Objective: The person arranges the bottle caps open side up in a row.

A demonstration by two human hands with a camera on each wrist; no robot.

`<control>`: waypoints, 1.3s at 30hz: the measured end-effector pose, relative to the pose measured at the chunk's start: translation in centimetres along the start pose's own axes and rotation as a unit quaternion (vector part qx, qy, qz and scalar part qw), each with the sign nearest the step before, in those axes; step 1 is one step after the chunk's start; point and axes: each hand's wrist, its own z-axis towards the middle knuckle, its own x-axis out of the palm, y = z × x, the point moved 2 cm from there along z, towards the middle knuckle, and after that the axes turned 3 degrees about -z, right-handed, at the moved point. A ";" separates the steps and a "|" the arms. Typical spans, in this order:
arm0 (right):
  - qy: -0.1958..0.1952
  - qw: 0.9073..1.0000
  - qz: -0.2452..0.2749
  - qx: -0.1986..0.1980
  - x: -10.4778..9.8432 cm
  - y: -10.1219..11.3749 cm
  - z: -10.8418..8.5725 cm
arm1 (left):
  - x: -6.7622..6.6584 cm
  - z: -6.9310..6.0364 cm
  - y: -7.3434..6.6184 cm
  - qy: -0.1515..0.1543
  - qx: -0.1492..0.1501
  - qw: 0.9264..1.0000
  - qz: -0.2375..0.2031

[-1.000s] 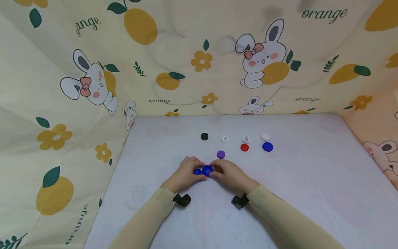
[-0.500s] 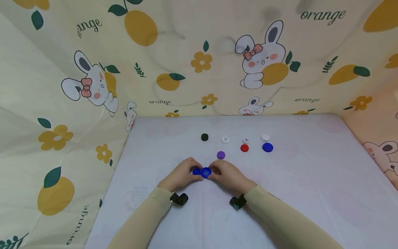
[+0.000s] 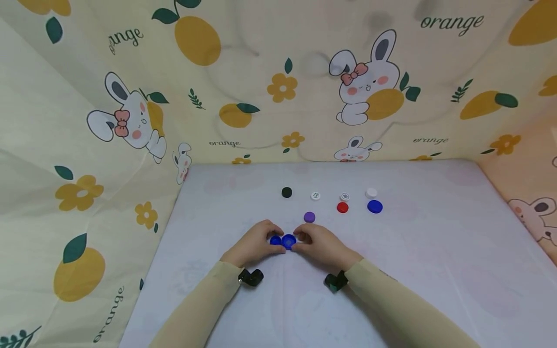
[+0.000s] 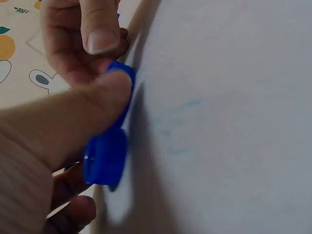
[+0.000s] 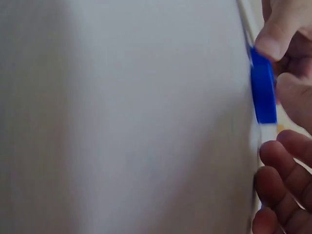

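Two blue bottle caps lie side by side on the table between my hands, hollow sides up. My left hand (image 3: 254, 241) curls around the small blue cap (image 3: 275, 240), its thumb pressing the rim of the large blue cap (image 3: 289, 241) in the left wrist view. From the other side, my right hand (image 3: 324, 245) holds the large cap between thumb and forefinger. In the right wrist view that cap (image 5: 264, 90) stands edge-on beside the right thumb (image 5: 292, 92); the forefinger's contact is hidden there.
Behind the hands lie a purple cap (image 3: 309, 217), a red cap (image 3: 342, 207) and another blue cap (image 3: 375, 206). Farther back are a black cap (image 3: 286, 192) and several white ones (image 3: 315, 195). Patterned cloth (image 3: 283, 111) walls the table (image 3: 435, 251).
Both hands and the two blue caps have shifted slightly left and toward the body since a second ago. During the last half second they have barely moved.
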 end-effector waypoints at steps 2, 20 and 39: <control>-0.008 1.000 0.008 0.009 -0.5 -0.4 -0.2 | -0.1 0.3 -0.2 -0.005 -0.009 1.000 0.001; -0.053 0.994 0.062 0.076 -4.4 -4.3 0.8 | 0.2 6.7 -4.3 -0.008 -0.010 0.999 0.038; -0.049 0.989 0.070 0.124 -4.0 -4.8 2.2 | 0.9 8.5 -3.1 0.012 -0.010 1.000 0.016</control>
